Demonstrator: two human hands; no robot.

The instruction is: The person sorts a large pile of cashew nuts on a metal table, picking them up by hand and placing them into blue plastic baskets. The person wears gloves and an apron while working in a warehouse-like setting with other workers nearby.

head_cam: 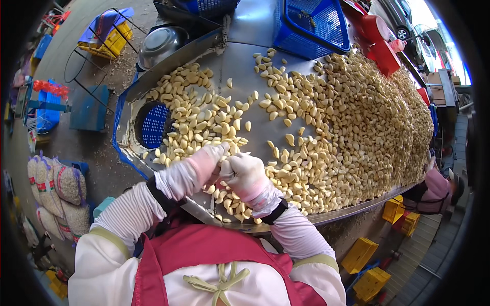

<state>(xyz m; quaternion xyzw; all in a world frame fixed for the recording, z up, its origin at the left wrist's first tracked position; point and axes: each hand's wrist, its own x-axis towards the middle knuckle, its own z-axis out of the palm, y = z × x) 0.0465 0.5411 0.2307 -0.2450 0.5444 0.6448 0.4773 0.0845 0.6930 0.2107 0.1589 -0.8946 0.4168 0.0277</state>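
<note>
Peeled garlic cloves [199, 118] lie loosely over the near left part of a metal worktable [245, 134], and a large heap of garlic cloves [367, 130] covers its right side. My left hand [210, 158], in a pale glove, is bent inward over the cloves at the near edge. Against it, just to the right, my right hand [245, 174] is curled with its knuckles up. The fingers meet, and whatever lies between them is hidden. Left of the hands, a round opening in the table shows a blue perforated basket [154, 124] below.
A blue plastic basket [312, 30] stands at the table's far side, with red containers [383, 57] right of it. An upturned metal bowl [162, 44] rests beyond the raised rim. Filled mesh sacks [57, 191] stand at left. Another person [440, 187] is at the far right, near yellow crates [360, 254].
</note>
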